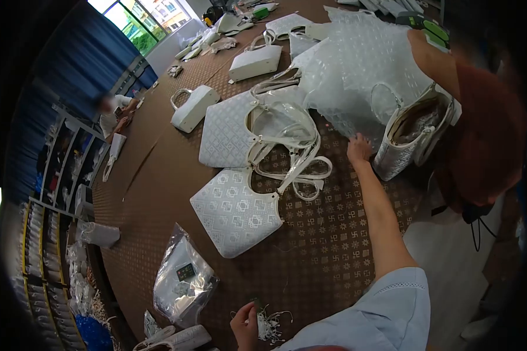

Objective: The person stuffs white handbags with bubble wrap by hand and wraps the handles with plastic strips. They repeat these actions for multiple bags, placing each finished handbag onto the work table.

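Note:
My left hand (245, 325) is at the bottom, its fingers pinched on a small dark tag (256, 303). Beside it lies a bunch of white tag strings (271, 325). Stretched out across the table, my right hand (360, 149) has its fingers slightly bent and apart, at the edge of a large sheet of bubble wrap (357, 76). Just right of that hand stands an open white handbag (395, 155), clear plastic showing inside. Two patterned white handbags (234, 207) (223, 131) lie flat to the left, their straps looped over each other.
A co-worker in a dark red top (492, 123) reaches over the bubble wrap at right. Another person (108, 120) sits at the far left edge. More white handbags (255, 63) stand farther back. A clear plastic bag (184, 281) lies on the brown patterned tablecloth (152, 193).

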`<control>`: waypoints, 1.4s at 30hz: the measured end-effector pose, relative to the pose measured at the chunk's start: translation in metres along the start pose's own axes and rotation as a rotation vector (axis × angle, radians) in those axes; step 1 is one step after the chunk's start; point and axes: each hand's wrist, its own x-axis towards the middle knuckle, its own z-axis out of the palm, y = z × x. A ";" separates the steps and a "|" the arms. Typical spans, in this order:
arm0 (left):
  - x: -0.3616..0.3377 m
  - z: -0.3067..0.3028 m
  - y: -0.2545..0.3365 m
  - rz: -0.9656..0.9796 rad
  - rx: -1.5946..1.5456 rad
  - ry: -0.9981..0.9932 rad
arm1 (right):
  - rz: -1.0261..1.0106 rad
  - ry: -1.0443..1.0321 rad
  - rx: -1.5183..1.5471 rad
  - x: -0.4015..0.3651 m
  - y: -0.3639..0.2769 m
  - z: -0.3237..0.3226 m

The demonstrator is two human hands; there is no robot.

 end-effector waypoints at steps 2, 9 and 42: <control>0.006 0.006 -0.002 -0.117 0.009 -0.020 | -0.049 0.158 0.378 0.009 -0.015 -0.009; 0.059 0.052 0.075 0.261 -0.664 0.144 | -1.316 -0.275 1.042 -0.153 -0.178 -0.144; -0.014 -0.102 -0.031 0.013 -0.736 0.848 | -1.566 -0.283 1.192 -0.235 -0.214 -0.147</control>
